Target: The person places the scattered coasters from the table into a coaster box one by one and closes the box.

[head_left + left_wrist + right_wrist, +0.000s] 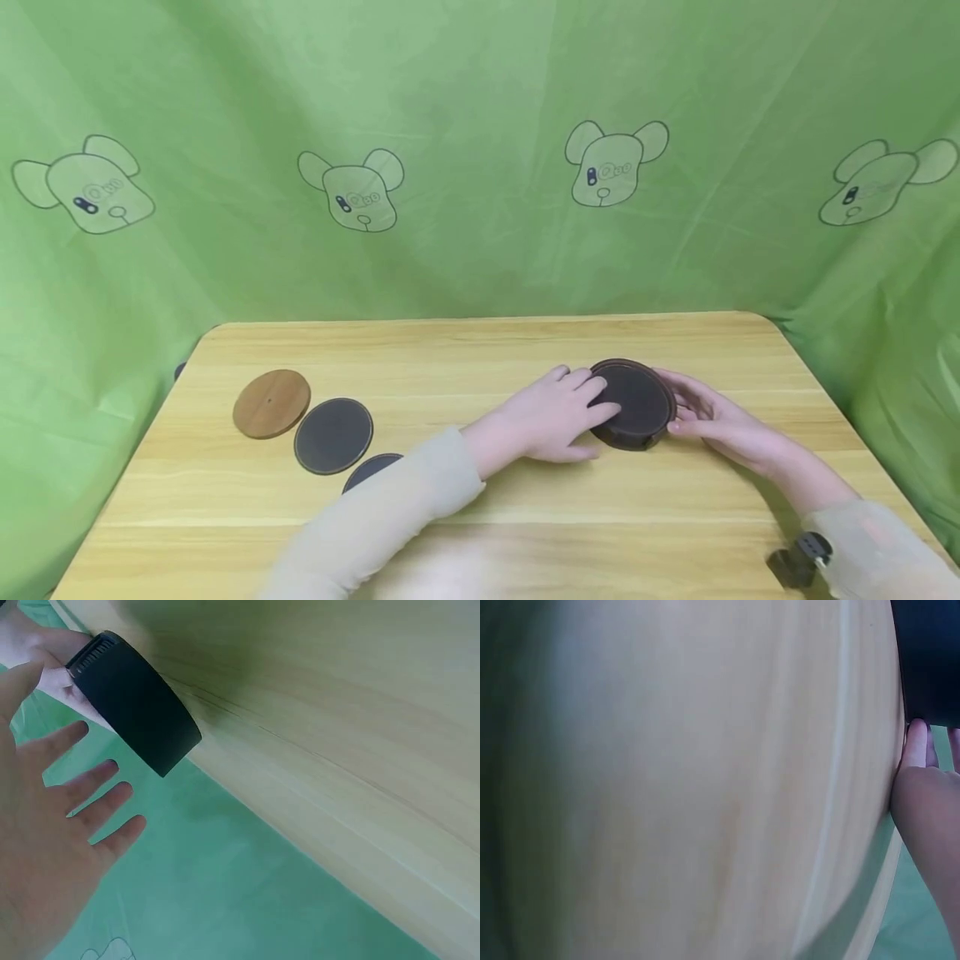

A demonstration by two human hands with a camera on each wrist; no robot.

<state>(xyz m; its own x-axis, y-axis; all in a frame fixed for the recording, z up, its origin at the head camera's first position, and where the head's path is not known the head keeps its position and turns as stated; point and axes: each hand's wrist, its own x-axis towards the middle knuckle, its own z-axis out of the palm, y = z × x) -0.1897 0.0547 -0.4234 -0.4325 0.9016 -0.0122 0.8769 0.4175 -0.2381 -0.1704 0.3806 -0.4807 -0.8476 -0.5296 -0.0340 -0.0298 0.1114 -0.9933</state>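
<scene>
Near the right of the table in the head view stands a round dark coaster holder [630, 439] with a black coaster [639, 400] at its top. My right hand [727, 427] holds its right side, thumb at the near edge and fingers around the far side. From the left my left hand [555, 414] reaches over the holder's left edge, its fingers spread above the top coaster. In the left wrist view my left hand [56, 817] has its fingers extended, apart from the holder's side wall [139, 701]. My right thumb [915, 742] meets the holder in the right wrist view.
On the left of the wooden table [480, 342] lie a brown wooden disc [272, 404], a black coaster [333, 436] and another black coaster [369, 468] partly hidden by my left sleeve. Green curtain [480, 250] surrounds the table at the back and sides.
</scene>
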